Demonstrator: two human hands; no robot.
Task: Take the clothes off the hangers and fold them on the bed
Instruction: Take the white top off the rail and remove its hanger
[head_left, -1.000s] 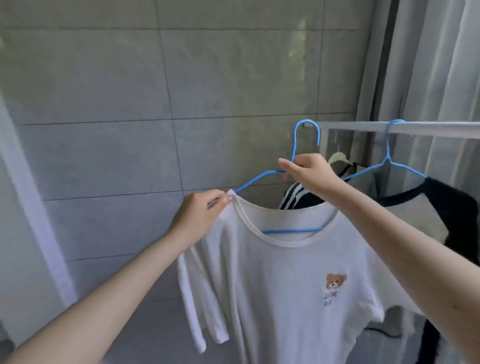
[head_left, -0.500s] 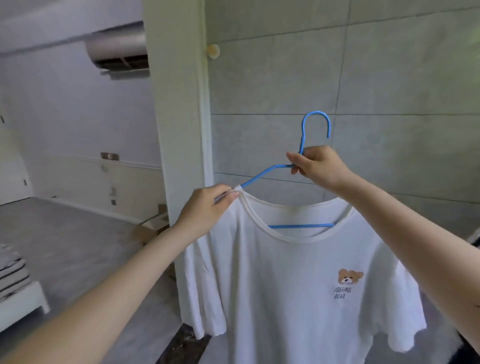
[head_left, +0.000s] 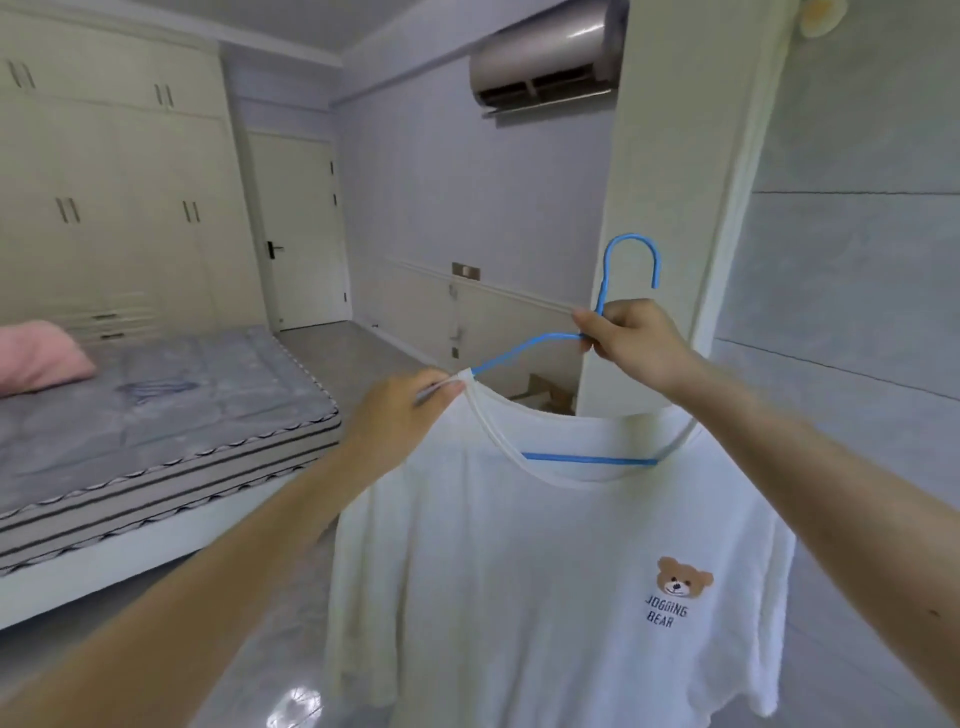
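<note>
A white T-shirt (head_left: 545, 582) with a small bear print hangs on a blue wire hanger (head_left: 613, 291) in front of me. My right hand (head_left: 634, 343) grips the hanger just below its hook. My left hand (head_left: 405, 415) pinches the shirt's collar at its left shoulder, where the hanger's arm comes out. The hanger's bottom bar shows through the neck opening. The bed (head_left: 156, 426), with a grey quilted mattress, stands to the left.
A pink pillow (head_left: 36, 358) lies at the bed's head. White wardrobes (head_left: 114, 197) and a door (head_left: 301, 234) stand beyond it. A white pillar (head_left: 670, 197) rises behind the hanger, an air conditioner (head_left: 545, 57) above. The glossy floor (head_left: 270, 675) lies between me and the bed.
I have turned left, away from the clothes rail and tiled wall, and the bedroom with the bed has come into view. Both hands keep the same hold on hanger and collar.
</note>
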